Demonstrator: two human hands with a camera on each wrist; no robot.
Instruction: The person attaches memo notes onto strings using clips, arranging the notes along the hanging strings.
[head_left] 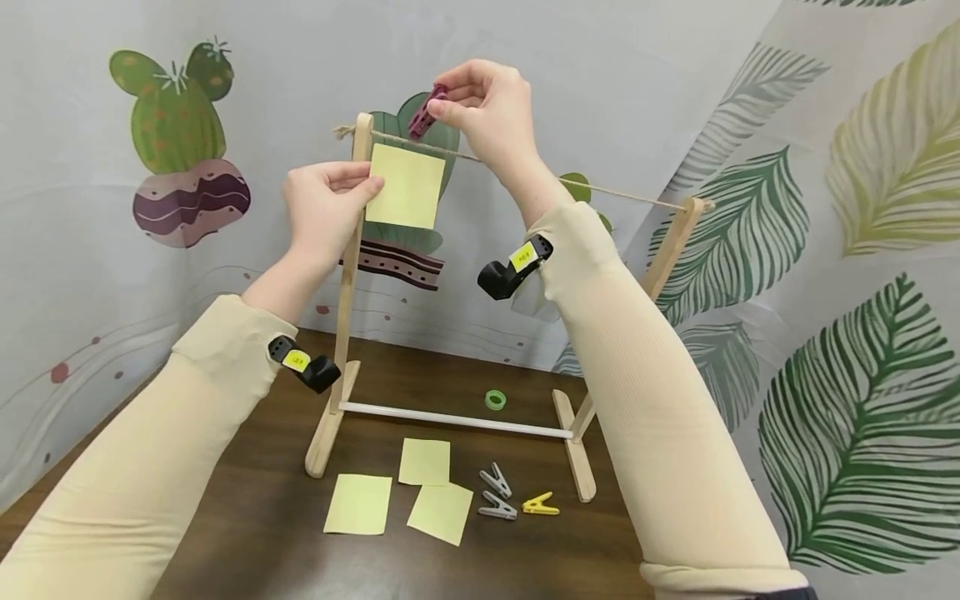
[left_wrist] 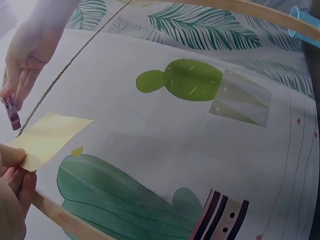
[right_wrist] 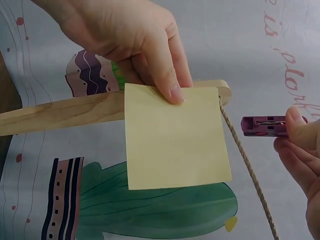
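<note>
My left hand [head_left: 326,204] pinches the left edge of a yellow sticky note [head_left: 406,188] between thumb and fingers. The note hangs upright beside the wooden post, its top edge just under the twine [head_left: 468,157]. Above the twine, my right hand [head_left: 491,108] holds a purple clothespin [head_left: 427,112] by its handle end, nose pointing down toward the string. In the right wrist view the clothespin [right_wrist: 264,126] is apart from both the twine [right_wrist: 250,170] and the note [right_wrist: 175,140]. The left wrist view shows the note [left_wrist: 52,137] close to the twine.
A wooden frame with a left post [head_left: 347,308], a right post [head_left: 671,250] and a white bottom bar [head_left: 457,419] stands on the brown table [head_left: 262,517]. Before it lie three sticky notes [head_left: 357,504], two grey clothespins [head_left: 497,506] and a yellow clothespin [head_left: 541,504]. Behind the bar sits a green tape roll [head_left: 495,400].
</note>
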